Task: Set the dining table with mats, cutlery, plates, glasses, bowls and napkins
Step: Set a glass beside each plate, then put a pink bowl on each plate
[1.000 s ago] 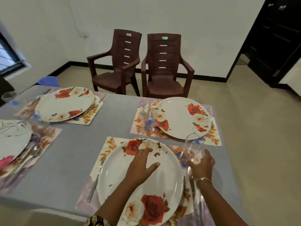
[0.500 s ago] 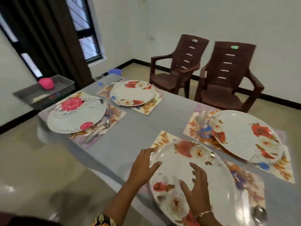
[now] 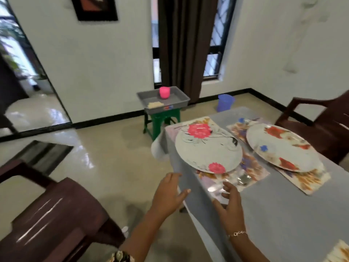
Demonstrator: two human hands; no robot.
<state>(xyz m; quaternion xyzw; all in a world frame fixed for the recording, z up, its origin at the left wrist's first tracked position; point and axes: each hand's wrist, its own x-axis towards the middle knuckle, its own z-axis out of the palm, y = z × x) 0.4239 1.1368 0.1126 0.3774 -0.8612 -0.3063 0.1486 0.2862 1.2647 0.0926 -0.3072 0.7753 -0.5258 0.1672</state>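
Observation:
The grey-clothed dining table (image 3: 273, 214) fills the right side. A white plate with pink flowers (image 3: 207, 150) lies on a floral mat (image 3: 253, 171) at the table's left end, with spoons (image 3: 243, 179) beside it. A second plate with red roses (image 3: 283, 148) lies on its own mat (image 3: 306, 180) further right. My left hand (image 3: 168, 193) hovers with fingers spread just off the table's near-left edge, holding nothing. My right hand (image 3: 230, 201) hovers over the cloth, fingers relaxed and empty.
A grey tray (image 3: 166, 103) with a pink cup (image 3: 164, 93) and a pale napkin pile sits on a green stool (image 3: 162, 120) beyond the table. A blue bucket (image 3: 225, 102) stands on the floor. Brown chairs stand at near left (image 3: 51, 220) and far right (image 3: 321, 125).
My view has swung left from the rose plate setting to the table's left end. Both hands have come off the plate and now hover empty near the table edge.

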